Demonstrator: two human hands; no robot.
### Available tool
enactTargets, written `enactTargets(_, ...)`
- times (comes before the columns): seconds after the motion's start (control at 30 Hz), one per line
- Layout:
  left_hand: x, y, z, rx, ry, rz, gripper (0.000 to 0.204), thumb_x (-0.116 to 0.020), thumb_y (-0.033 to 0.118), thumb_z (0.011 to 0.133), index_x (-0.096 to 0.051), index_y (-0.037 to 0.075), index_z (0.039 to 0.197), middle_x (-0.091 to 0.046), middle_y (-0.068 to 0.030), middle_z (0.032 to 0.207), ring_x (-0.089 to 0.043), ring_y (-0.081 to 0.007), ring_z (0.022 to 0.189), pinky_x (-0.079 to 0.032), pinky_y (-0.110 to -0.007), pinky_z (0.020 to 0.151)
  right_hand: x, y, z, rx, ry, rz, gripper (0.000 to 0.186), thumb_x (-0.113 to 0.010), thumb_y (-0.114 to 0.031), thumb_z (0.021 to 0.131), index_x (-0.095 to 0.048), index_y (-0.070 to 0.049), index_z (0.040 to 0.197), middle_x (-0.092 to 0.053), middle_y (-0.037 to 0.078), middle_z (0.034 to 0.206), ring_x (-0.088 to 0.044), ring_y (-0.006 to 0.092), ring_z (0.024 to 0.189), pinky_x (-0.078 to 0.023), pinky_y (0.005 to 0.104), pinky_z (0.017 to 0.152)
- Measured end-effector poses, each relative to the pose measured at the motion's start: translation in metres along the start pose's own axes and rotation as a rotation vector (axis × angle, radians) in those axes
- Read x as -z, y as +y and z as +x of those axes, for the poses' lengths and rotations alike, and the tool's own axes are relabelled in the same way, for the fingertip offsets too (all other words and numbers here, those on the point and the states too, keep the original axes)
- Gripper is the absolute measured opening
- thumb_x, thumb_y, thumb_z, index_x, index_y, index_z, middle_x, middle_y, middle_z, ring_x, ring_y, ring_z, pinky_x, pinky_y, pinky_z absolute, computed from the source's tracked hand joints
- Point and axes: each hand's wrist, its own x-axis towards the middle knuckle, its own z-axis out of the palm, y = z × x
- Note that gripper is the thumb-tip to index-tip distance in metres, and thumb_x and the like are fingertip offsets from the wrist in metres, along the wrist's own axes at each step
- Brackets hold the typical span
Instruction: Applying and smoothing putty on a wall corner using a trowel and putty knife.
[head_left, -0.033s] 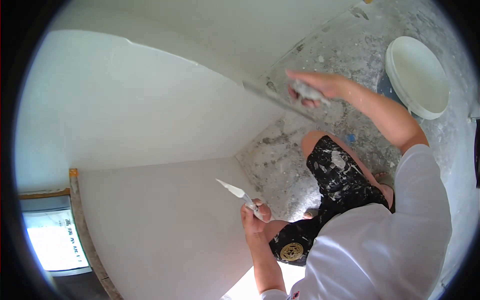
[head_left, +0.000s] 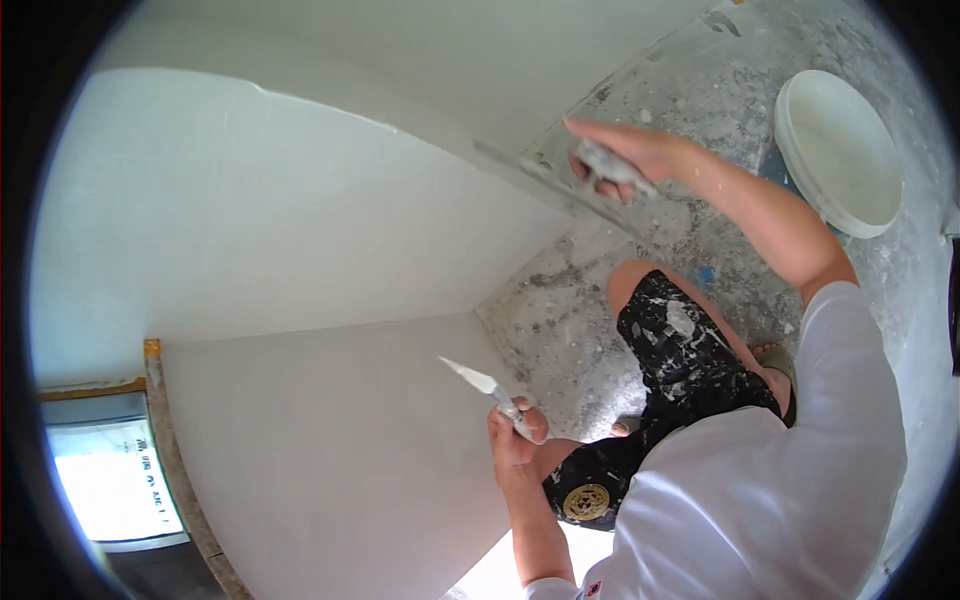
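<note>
My left hand (head_left: 515, 435) grips a small putty knife, its blade (head_left: 470, 375) loaded with white paste and pointing up-left. Higher up, my right hand (head_left: 625, 160) is closed on the whitish, paste-smeared handle of a wide skimming blade (head_left: 540, 183), which is blurred by motion. This long blade lies at or just off the white wall (head_left: 270, 210); I cannot tell whether it touches. A raised seam or edge runs along the wall to the left of the blade.
A white round bucket (head_left: 840, 150) stands at the upper right on the stained grey floor (head_left: 590, 340). My paint-spattered bent legs (head_left: 675, 340) are below my hands. A second wall (head_left: 330, 430) meets the first at a corner. A bright window (head_left: 110, 470) with wooden trim is at the left.
My right hand and the long blade have shifted slightly up and to the left. My left hand and its knife sit marginally further right in the picture.
</note>
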Motion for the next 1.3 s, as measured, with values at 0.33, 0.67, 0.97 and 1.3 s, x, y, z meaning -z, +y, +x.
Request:
enactTargets(0.33, -0.003, -0.021, -0.013, 0.041, 0.011, 0.031, 0.046, -0.056, 0.042, 0.096, -0.061, -0.002, 0.109, -0.06, -0.0087, 0.076, -0.053, -0.0187, 0.055, -0.041, -0.031, 0.048, -0.029, -0.162, 0.05, 0.407, -0.029, -0.113, 0.072, -0.044, -0.074, 0.087, -0.061, -0.004, 0.08, -0.057, 0.007, 0.057, -0.05, 0.0103, 0.04, -0.041, 0.0244, 0.038)
enactTargets(0.67, -0.004, -0.028, -0.013, 0.086, 0.017, -0.025, 0.042, -0.055, 0.038, 0.097, -0.059, -0.003, 0.109, -0.06, -0.0094, 0.077, -0.053, -0.0187, 0.057, -0.042, -0.031, 0.052, -0.046, -0.229, 0.071, 0.516, -0.186, -0.2, 0.072, -0.049, -0.074, 0.085, -0.059, -0.003, 0.085, -0.057, 0.005, 0.061, -0.05, 0.0089, 0.043, -0.042, 0.0231, 0.04)
enactTargets(0.97, 0.004, -0.029, -0.017, 0.115, 0.06, -0.003, 0.042, -0.055, 0.037, 0.097, -0.06, -0.002, 0.11, -0.061, -0.0095, 0.078, -0.054, -0.0186, 0.058, -0.043, -0.031, 0.053, -0.007, -0.067, 0.079, 0.403, -0.028, -0.268, 0.068, -0.042, -0.067, 0.093, -0.06, -0.002, 0.085, -0.06, 0.005, 0.06, -0.055, 0.0088, 0.044, -0.045, 0.0232, 0.04)
enactTargets(1.3, -0.002, -0.023, 0.011, 0.156, 0.047, 0.078, 0.043, -0.056, 0.039, 0.097, -0.061, -0.002, 0.11, -0.061, -0.009, 0.077, -0.054, -0.0186, 0.057, -0.042, -0.03, 0.05, 0.032, 0.063, 0.035, 0.078, -0.014, -0.089, 0.071, -0.035, -0.067, 0.095, -0.063, -0.002, 0.085, -0.06, 0.005, 0.059, -0.057, 0.0108, 0.046, -0.045, 0.0238, 0.042)
